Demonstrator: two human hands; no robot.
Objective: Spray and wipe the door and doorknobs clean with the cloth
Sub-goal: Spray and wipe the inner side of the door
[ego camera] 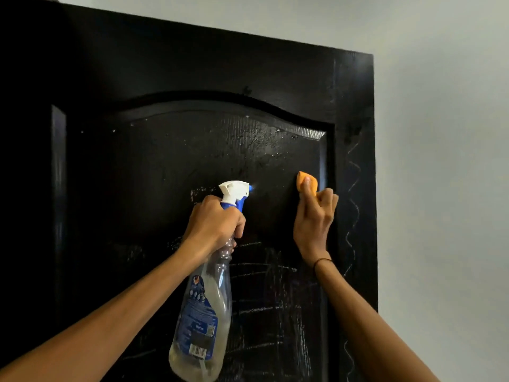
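Left hand [213, 220] raised, fingers gripping spray bottle [202, 312]; right hand [314, 216] pinching orange cloth [307, 183] against door [165, 150].

Both hands raised, arms extended: left [213, 221] fisted, right [315, 213] pinching (thumb up).

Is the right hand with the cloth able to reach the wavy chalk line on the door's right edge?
Probably yes: the right hand holds the orange cloth just beside that chalk line, nothing between.
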